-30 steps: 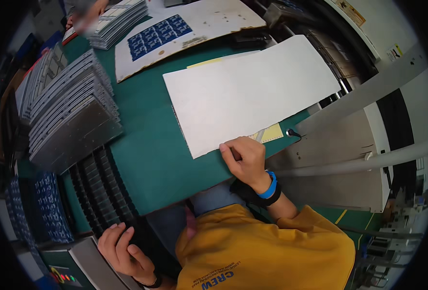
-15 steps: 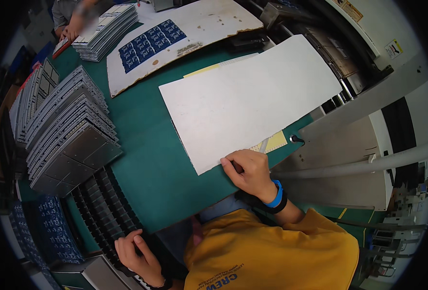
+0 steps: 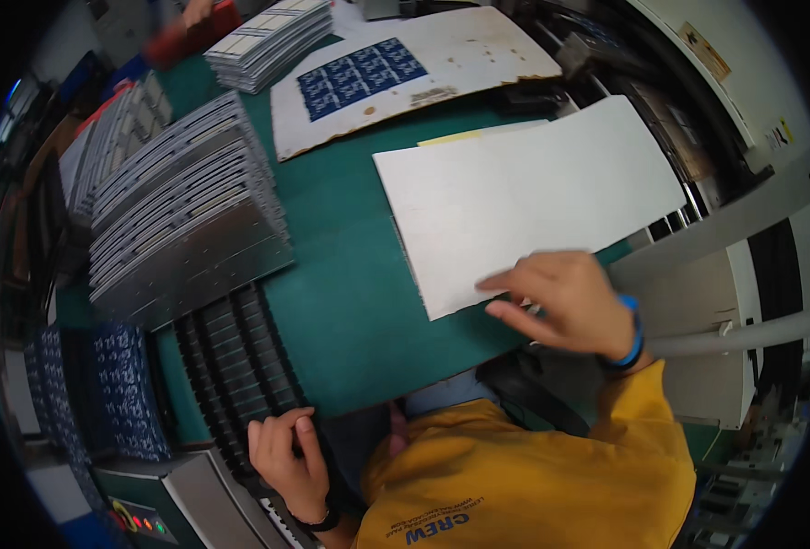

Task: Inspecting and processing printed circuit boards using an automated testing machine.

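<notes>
A large white sheet or thin board lies on the green tabletop, with a yellow edge showing from under its far side. Over its near edge hovers my right hand, blurred by motion, its fingers stretched out and its thumb apart, holding nothing. Whether the fingertips touch the sheet I cannot tell. My left hand rests loosely bent at the near end of a black slotted rack, thumb apart from the fingers, with nothing visible in it.
Stacked grey metal plates stand at the left. Beyond the sheet, a stained white board carries a blue patterned circuit panel. More blue panels stand at lower left. Machinery borders the right. A co-worker's hand shows at far left.
My right hand has moved right and its curled fingers have stretched out. The view has shifted, so the table's things appear farther right. The co-worker's hand and a red object have moved.
</notes>
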Tool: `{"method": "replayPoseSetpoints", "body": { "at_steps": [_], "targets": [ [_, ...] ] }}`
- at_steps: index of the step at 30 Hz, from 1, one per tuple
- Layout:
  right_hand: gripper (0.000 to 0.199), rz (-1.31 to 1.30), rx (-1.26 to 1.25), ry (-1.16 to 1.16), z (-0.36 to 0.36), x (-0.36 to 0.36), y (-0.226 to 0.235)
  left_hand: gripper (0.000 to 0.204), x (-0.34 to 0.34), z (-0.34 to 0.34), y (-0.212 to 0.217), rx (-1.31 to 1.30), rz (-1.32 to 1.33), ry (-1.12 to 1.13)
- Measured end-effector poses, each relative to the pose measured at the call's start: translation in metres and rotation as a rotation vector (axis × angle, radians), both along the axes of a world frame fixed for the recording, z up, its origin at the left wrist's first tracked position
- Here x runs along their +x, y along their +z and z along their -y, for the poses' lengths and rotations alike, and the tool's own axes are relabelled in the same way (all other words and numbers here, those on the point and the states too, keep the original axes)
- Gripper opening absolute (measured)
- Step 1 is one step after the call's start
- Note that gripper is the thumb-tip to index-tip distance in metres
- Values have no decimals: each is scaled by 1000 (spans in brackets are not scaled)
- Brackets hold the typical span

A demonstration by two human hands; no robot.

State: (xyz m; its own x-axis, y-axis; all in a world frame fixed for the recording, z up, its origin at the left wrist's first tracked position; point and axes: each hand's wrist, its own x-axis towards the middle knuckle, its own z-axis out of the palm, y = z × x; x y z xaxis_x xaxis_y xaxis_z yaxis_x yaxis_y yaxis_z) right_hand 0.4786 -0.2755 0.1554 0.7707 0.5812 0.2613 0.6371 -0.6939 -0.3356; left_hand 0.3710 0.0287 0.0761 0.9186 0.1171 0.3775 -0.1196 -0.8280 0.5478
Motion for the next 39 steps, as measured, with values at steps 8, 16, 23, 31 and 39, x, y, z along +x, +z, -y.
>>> {"method": "replayPoseSetpoints", "body": {
  "at_steps": [8,16,23,31,39],
  "targets": [
    [41,203,-356,167,-68,184,5,5,-3,-5,4,-21,64,12],
    [81,233,-475,-168,-98,262,-87,8,-12,-11,2,-63,58,-37],
    [13,708,-494,160,-66,207,-45,9,-12,-12,1,-92,141,-63],
    [33,398,172,102,-35,84,67,20,-35,-20,9,-350,280,3],
    [16,-598,875,844,-150,-46,55,80,-131,-11,41,-337,526,-36]
  ]
}}
